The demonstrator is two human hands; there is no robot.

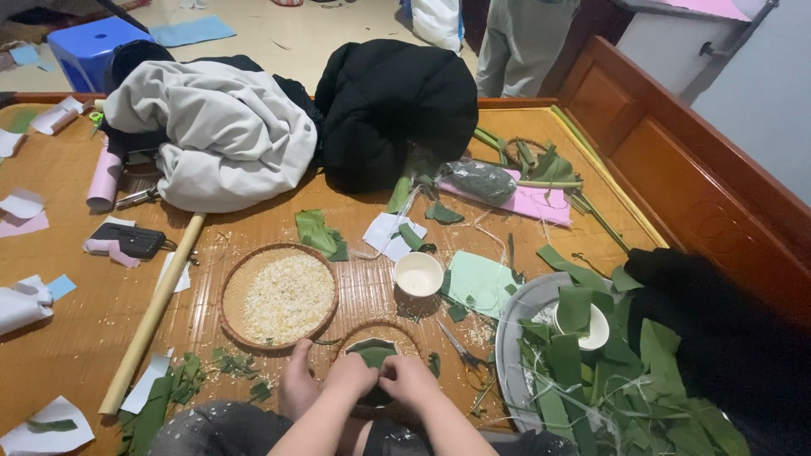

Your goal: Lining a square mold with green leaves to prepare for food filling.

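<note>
Hands: my left hand (351,377) and right hand (410,380) pinch a folded green leaf (372,352) together.
Beyond fingertips: rice basket (280,295), white cup (419,274).

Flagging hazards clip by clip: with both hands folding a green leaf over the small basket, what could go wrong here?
1. The scissors lie right beside the right hand; a sideways reach might catch the blades.
2. The rice tray sits close to the left hand; a bump could spill more grains onto the mat.
3. The white cup stands just beyond the small basket and could tip.
</note>
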